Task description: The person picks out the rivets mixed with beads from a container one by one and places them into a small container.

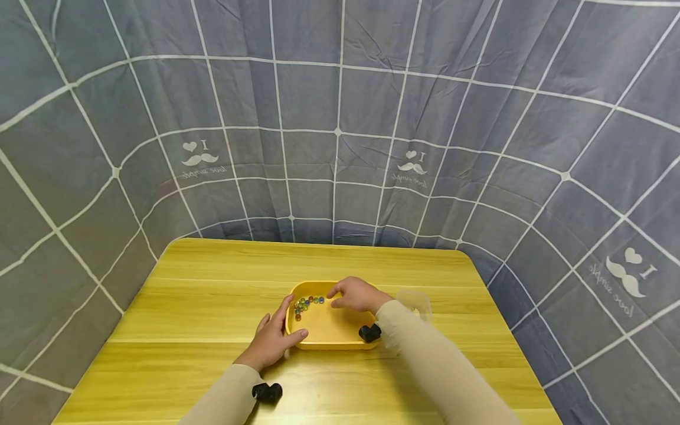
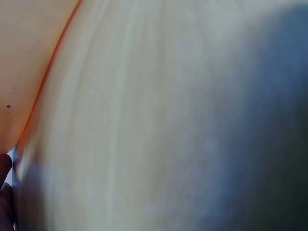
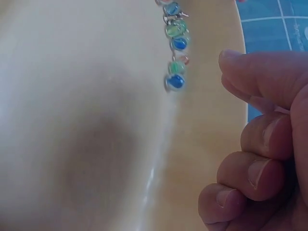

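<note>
Marbles (image 1: 302, 302) line a yellow tray (image 1: 326, 326)

They hug its left and far walls on the counter (image 1: 223, 283). The left hand (image 1: 272, 340) spreads along its left rim; the right hand (image 1: 359, 295), thumb and forefinger apart, hovers over it. The right sleeve (image 1: 430, 360) partly hides a clear container (image 1: 418, 300); a black wrist camera (image 1: 369, 333) covers the near corner.

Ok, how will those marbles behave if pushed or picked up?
The marbles look round, so they'd likely roll when pushed. Their glassy shine hints they may slip when pinched. The tray has raised walls that should probably contain them.
</note>
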`<move>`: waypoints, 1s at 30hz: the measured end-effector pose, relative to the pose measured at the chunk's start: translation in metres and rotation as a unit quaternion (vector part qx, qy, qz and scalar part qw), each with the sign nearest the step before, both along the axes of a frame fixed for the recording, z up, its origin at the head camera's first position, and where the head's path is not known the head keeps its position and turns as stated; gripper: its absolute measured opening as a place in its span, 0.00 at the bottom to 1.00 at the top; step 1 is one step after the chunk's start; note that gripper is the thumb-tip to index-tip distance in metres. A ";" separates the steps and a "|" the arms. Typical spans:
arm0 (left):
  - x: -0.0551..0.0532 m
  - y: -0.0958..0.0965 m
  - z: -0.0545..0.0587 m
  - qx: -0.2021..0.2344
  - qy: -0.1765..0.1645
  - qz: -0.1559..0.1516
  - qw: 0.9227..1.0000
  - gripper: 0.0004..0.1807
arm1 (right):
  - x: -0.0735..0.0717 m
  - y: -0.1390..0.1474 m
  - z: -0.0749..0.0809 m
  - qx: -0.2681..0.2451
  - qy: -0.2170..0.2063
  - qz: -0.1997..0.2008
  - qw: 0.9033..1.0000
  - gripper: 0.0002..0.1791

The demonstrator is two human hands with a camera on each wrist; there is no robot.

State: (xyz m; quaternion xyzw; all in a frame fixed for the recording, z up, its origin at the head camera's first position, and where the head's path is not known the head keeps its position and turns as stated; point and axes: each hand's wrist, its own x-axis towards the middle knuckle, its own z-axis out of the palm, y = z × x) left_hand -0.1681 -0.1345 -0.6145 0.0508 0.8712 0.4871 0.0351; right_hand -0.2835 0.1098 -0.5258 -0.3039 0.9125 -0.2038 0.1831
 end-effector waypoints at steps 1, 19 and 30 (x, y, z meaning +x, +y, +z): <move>0.000 0.000 0.000 -0.001 0.000 0.000 1.000 0.53 | -0.001 -0.002 -0.001 0.004 0.001 0.003 1.000 0.15; -0.005 0.009 0.003 -0.002 -0.001 0.016 1.000 0.53 | -0.014 -0.016 -0.013 0.000 0.001 0.008 1.000 0.10; -0.006 0.007 0.002 -0.003 0.003 0.013 1.000 0.53 | -0.021 -0.017 -0.015 0.008 0.002 -0.007 1.000 0.10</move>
